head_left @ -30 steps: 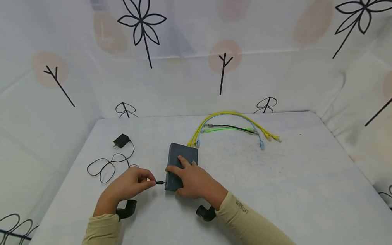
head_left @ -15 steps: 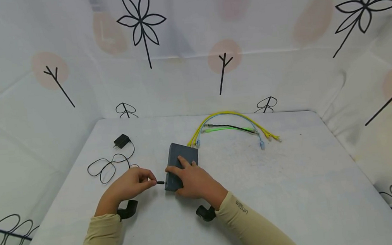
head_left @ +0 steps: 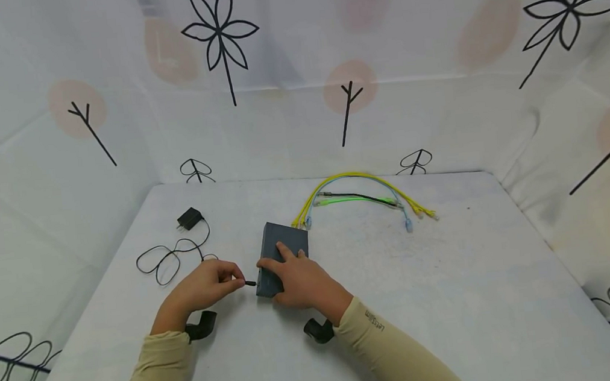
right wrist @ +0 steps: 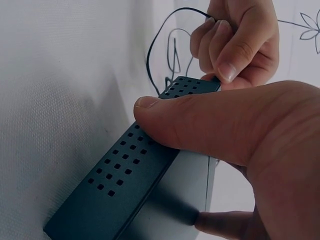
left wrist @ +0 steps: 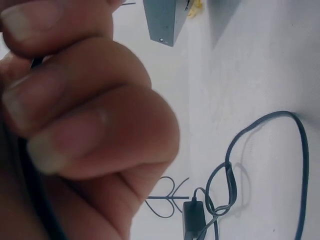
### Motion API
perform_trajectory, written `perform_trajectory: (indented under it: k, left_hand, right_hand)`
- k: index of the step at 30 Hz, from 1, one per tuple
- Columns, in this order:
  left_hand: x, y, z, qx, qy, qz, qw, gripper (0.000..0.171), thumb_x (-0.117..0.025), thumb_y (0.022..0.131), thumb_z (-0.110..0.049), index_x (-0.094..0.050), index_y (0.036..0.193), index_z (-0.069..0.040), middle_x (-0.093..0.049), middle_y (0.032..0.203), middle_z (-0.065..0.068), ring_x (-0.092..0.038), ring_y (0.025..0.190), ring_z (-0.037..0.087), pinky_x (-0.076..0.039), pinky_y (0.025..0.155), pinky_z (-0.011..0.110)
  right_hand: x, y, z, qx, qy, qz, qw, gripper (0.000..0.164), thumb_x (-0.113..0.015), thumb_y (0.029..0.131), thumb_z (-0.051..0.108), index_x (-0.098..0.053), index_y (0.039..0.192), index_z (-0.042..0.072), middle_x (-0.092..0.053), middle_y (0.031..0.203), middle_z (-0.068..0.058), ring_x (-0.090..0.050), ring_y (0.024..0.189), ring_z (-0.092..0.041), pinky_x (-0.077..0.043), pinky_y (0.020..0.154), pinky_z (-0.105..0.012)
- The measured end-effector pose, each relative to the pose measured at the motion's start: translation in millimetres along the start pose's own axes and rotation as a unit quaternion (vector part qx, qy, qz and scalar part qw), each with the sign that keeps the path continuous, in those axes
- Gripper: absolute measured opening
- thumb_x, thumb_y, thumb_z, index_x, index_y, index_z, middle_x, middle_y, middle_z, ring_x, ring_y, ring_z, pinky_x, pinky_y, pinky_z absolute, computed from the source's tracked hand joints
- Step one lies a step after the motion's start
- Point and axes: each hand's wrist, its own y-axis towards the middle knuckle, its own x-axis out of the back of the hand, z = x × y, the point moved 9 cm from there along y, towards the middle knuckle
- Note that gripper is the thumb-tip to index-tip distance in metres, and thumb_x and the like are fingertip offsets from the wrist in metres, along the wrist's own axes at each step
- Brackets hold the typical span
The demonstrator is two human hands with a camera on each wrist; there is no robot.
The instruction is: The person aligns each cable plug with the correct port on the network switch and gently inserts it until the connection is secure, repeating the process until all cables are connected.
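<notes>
My left hand [head_left: 206, 284] pinches the black barrel plug [head_left: 250, 283] of a power cord at the left side of a dark grey network switch [head_left: 287, 234]. The plug's tip meets that side, but how deep it sits cannot be told. My right hand [head_left: 307, 281] holds the switch flat on the table. In the right wrist view its thumb [right wrist: 170, 117] presses the vented side of the switch, while the fingers lie over the top. The left wrist view shows curled fingers with the black cord [left wrist: 303, 165] running from them; the plug is hidden there.
A black power adapter [head_left: 190, 218] lies at the back left, its cord looped on the white table [head_left: 483, 296]. Behind and right of the switch lie several network cables: yellow [head_left: 358, 174], light blue [head_left: 408, 225], green [head_left: 344, 200] and black. A patterned cloth surrounds the table.
My left hand has edged slightly right toward the switch, and a little less of the plug shows between fingers and switch. The right hand and the switch stay put.
</notes>
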Motion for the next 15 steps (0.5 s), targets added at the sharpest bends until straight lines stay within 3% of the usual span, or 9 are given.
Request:
perform_trajectory:
  k: [15]
  left_hand:
    - [-2.9, 1.6, 10.3, 0.004, -0.006, 0.0, 1.0, 0.015, -0.063, 0.094, -0.026, -0.073, 0.094, -0.015, -0.051, 0.06, -0.008, -0.045, 0.056, 0.008, -0.039, 0.053, 0.025]
  right_hand:
    - [-1.7, 4.2, 4.8, -0.007, -0.043, 0.013, 0.999, 0.07, -0.07, 0.086, 0.039, -0.036, 0.147, 0.042, -0.023, 0.16, -0.015, -0.042, 0.128, -0.057, -0.053, 0.089, -0.053]
